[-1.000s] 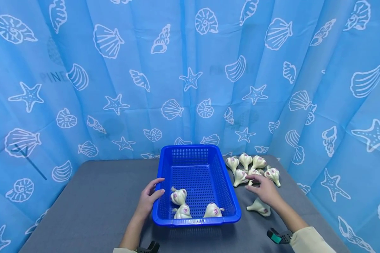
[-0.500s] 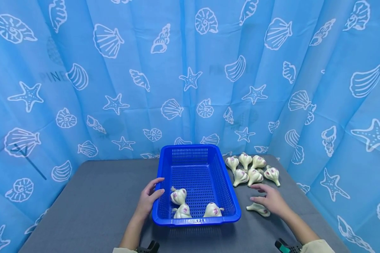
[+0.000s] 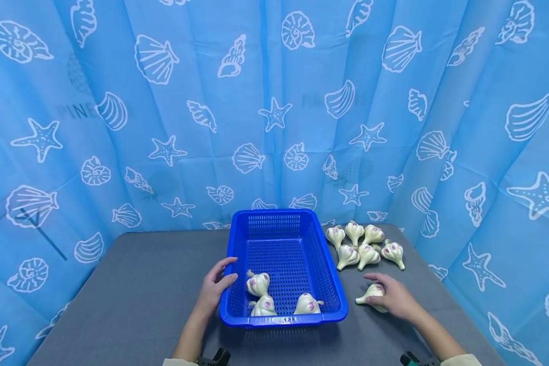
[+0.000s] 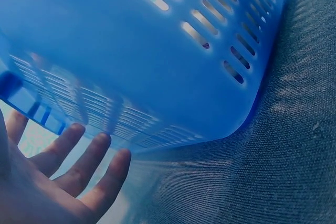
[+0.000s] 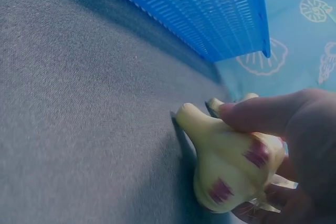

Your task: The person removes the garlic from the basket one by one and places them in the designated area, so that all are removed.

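A blue plastic basket (image 3: 283, 320) stands on the grey table, with several garlic bulbs (image 3: 258, 284) at its near end. My left hand (image 3: 212, 290) rests at the basket's left rim, thumb and index fingertip on the edge. In the left wrist view its other fingers (image 4: 86, 161) are spread below the rim, loosely bent. To the right of the basket, my right hand (image 3: 395, 297) grips a single garlic bulb (image 3: 372, 295). The right wrist view shows the thumb on one side of this bulb (image 5: 226, 156) and fingers round the other, partly hidden; its stem points left.
A cluster of several garlic bulbs (image 3: 354, 234) lies at the table's back right, beyond my right hand. The grey tabletop (image 3: 155, 284) extends left of the basket. A blue curtain (image 3: 274, 127) with white shell prints hangs behind and at both sides.
My right hand has drawn back from the garlic cluster toward me and down to the lone garlic bulb, and its fingers now hold it. The left hand and basket have stayed put.
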`<state>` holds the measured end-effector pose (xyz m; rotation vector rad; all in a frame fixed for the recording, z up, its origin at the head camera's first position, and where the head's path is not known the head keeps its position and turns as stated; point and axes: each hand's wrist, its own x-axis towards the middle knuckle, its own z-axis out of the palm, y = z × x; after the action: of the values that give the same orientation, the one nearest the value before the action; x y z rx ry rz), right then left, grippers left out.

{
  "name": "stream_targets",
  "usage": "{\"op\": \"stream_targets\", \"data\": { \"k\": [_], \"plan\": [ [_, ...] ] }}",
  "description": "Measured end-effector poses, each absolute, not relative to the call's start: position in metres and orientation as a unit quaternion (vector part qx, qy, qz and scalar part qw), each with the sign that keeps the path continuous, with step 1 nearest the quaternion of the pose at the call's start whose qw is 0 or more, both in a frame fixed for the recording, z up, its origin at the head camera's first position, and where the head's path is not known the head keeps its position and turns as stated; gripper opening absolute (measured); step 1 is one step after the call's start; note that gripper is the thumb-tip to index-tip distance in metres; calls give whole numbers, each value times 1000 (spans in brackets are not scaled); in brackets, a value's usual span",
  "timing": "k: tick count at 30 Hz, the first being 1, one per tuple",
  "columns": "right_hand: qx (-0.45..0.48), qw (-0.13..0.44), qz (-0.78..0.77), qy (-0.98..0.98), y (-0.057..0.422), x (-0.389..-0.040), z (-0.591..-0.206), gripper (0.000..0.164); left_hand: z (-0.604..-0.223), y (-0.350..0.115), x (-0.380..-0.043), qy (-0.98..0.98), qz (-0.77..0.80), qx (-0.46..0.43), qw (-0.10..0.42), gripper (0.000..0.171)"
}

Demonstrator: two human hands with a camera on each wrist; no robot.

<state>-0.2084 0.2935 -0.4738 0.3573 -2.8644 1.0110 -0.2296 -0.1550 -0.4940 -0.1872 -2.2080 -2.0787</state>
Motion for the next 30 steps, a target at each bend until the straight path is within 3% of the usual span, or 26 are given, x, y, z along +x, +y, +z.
{"op": "stream_targets", "data": {
  "k": [15,30],
  "plan": [
    [135,171,290,-932,274,-242,-491,37,-494,-156,-229,-727,-682,-65,51,41],
    [118,174,286,-935,258,-253,-495,34,-495,-156,-231,-728,-680,-68,55,41]
  ]
}}
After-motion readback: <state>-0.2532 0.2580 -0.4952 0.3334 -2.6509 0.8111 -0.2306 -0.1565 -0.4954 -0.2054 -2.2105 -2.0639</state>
